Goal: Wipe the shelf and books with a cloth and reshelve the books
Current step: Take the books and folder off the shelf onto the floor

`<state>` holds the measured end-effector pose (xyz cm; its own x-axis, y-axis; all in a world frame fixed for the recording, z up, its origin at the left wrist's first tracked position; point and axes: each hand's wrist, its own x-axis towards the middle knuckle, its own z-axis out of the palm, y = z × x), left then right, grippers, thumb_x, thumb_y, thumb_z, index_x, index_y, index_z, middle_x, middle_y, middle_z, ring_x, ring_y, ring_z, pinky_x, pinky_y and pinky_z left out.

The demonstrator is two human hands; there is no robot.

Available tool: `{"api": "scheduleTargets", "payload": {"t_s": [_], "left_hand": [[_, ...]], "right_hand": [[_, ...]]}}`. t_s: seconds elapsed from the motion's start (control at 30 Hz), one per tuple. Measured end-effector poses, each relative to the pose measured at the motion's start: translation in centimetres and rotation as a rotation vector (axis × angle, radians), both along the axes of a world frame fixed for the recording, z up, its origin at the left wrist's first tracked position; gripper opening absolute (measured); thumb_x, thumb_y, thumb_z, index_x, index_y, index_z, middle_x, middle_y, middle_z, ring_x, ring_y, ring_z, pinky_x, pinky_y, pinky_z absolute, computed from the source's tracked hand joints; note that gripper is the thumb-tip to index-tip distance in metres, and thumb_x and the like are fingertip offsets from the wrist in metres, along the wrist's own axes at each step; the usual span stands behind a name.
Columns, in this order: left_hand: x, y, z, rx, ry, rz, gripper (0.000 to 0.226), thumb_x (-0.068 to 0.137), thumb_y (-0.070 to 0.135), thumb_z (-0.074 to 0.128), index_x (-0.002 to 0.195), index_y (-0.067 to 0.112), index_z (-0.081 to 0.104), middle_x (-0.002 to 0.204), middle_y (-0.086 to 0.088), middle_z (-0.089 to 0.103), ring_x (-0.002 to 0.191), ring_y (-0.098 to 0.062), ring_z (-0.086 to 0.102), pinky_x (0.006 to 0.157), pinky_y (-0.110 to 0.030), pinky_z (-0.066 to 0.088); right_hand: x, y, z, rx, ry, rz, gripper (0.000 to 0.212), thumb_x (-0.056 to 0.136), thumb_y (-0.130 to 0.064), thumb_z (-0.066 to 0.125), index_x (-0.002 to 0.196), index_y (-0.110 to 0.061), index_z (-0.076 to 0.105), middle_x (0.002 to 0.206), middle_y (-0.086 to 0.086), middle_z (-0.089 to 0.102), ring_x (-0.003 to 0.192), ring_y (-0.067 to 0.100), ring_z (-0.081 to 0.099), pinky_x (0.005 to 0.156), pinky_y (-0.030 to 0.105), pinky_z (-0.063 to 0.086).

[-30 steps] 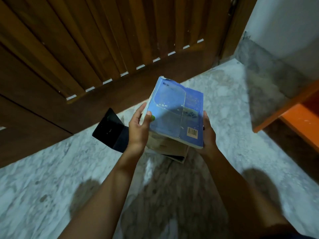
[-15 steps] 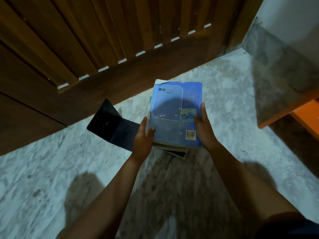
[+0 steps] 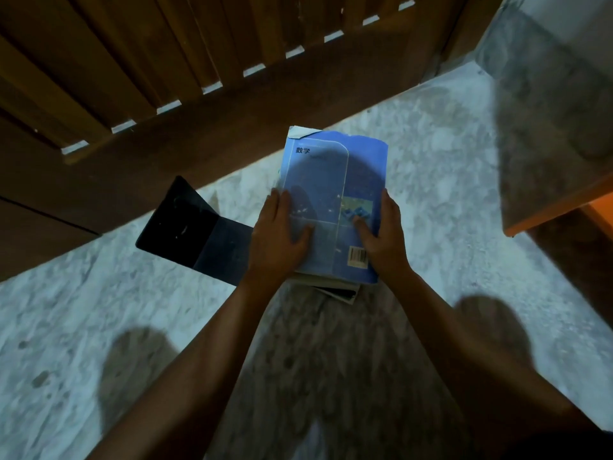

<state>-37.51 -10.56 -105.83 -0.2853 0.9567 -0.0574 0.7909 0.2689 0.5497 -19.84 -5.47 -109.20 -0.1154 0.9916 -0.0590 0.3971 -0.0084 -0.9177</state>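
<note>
**Blue cover down, the blue book (image 3: pixel 331 180) sits flat on the stack (image 3: pixel 338 290)**

It is no longer tipped in the air: it lies level on the other books on the marble floor (image 3: pixel 99 310), beside a black folder (image 3: pixel 189 227). The left hand (image 3: pixel 277 240) and right hand (image 3: pixel 384 240) clasp its long edges, thumbs pressed on the cover. I judge the stack is being squared for the orange shelf (image 3: pixel 564 207), well apart at right.

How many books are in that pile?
3 visible: the blue book on top, held by the left hand and right hand; a pale book under it; a thin book at the bottom. Others may be hidden.
</note>
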Motion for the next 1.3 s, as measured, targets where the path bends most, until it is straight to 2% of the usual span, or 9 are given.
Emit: {"api": "scheduleTargets", "payload": {"t_s": [0.07, 0.17, 0.3, 0.5, 0.7, 0.9, 1.03, 1.17, 1.3], "left_hand": [[0.0, 0.8, -0.5, -0.002, 0.021, -0.005, 0.071, 0.091, 0.043, 0.055, 0.146, 0.01, 0.026, 0.155, -0.012, 0.021, 0.142, -0.026, 0.023, 0.113, -0.032, 0.021], [-0.1, 1.1, -1.0, -0.007, 0.032, 0.006, 0.07, 0.091, 0.046, 0.054, 0.145, 0.009, 0.031, 0.155, -0.013, 0.023, 0.141, -0.026, 0.025, 0.113, -0.033, 0.022], [-0.2, 1.2, 0.4, -0.116, 0.043, -0.01, 0.069, 0.092, 0.045, 0.052, 0.145, 0.008, 0.029, 0.156, -0.012, 0.021, 0.143, -0.025, 0.021, 0.115, -0.035, 0.02], [-0.8, 1.1, 7.7, -0.26, -0.084, -0.061, 0.054, 0.093, 0.029, 0.055, 0.137, 0.003, 0.039, 0.14, -0.015, 0.043, 0.129, -0.028, 0.04, 0.104, -0.036, 0.035], [-0.7, 1.8, 22.1, -0.353, 0.019, -0.184, 0.054, 0.095, 0.034, 0.05, 0.139, 0.006, 0.038, 0.141, -0.013, 0.042, 0.129, -0.026, 0.039, 0.104, -0.031, 0.029], [1.5, 5.1, 42.4, -0.267, 0.011, -0.257, 0.062, 0.089, 0.042, 0.046, 0.136, 0.001, 0.044, 0.138, -0.018, 0.047, 0.129, -0.031, 0.043, 0.107, -0.035, 0.03], [4.5, 7.7, 54.1, -0.18, 0.04, -0.301, 0.05, 0.092, 0.031, 0.055, 0.131, 0.001, 0.049, 0.13, -0.017, 0.053, 0.122, -0.033, 0.049, 0.103, -0.036, 0.035], [8.2, 9.2, 63.6, -0.074, 0.045, -0.387, 0.035, 0.091, 0.029, 0.056, 0.116, 0.004, 0.057, 0.115, -0.014, 0.06, 0.11, -0.03, 0.055, 0.092, -0.029, 0.037], [11.8, 10.4, 71.4, 0.077, 0.065, -0.474, 0.037, 0.091, 0.033, 0.05, 0.114, 0.006, 0.061, 0.114, -0.014, 0.061, 0.108, -0.032, 0.057, 0.094, -0.029, 0.041]], "right_hand": [[-0.2, 0.6, -0.1, 0.037, 0.013, -0.016, 0.062, 0.088, -0.026, 0.06, 0.141, -0.007, 0.034, 0.136, 0.012, 0.04, 0.118, -0.009, 0.037, 0.097, 0.004, 0.033], [-0.6, 0.8, -0.4, 0.038, -0.019, -0.023, 0.067, 0.086, -0.031, 0.057, 0.143, -0.006, 0.031, 0.138, 0.01, 0.037, 0.119, -0.006, 0.033, 0.094, -0.003, 0.028], [-0.7, 0.6, 1.1, -0.047, -0.105, -0.002, 0.065, 0.091, -0.024, 0.059, 0.144, -0.003, 0.027, 0.142, 0.01, 0.033, 0.129, 0.013, 0.034, 0.101, 0.014, 0.031], [-0.3, 1.5, 9.0, -0.289, -0.348, 0.145, 0.038, 0.088, -0.009, 0.059, 0.123, 0.003, 0.048, 0.125, 0.021, 0.044, 0.115, 0.032, 0.049, 0.086, 0.031, 0.041], [-0.6, 1.5, 24.6, -0.292, -0.441, 0.3, 0.054, 0.09, -0.012, 0.058, 0.138, -0.001, 0.036, 0.14, 0.02, 0.037, 0.13, 0.031, 0.038, 0.101, 0.03, 0.029], [0.8, 3.8, 45.7, -0.256, -0.486, 0.381, 0.049, 0.091, -0.013, 0.054, 0.136, 0.001, 0.04, 0.135, 0.022, 0.044, 0.127, 0.033, 0.041, 0.099, 0.028, 0.028], [3.3, 5.2, 58.4, -0.181, -0.443, 0.343, 0.056, 0.083, -0.024, 0.057, 0.133, -0.004, 0.046, 0.132, 0.019, 0.048, 0.125, 0.033, 0.044, 0.102, 0.033, 0.034], [7.0, 5.7, 70.3, -0.05, -0.491, 0.241, 0.042, 0.09, -0.011, 0.056, 0.131, -0.004, 0.049, 0.129, 0.018, 0.051, 0.121, 0.03, 0.048, 0.091, 0.02, 0.032], [11.2, 4.7, 77.9, -0.036, -0.585, 0.132, 0.04, 0.091, -0.014, 0.053, 0.129, -0.001, 0.048, 0.127, 0.019, 0.049, 0.121, 0.032, 0.046, 0.094, 0.028, 0.035]]}}
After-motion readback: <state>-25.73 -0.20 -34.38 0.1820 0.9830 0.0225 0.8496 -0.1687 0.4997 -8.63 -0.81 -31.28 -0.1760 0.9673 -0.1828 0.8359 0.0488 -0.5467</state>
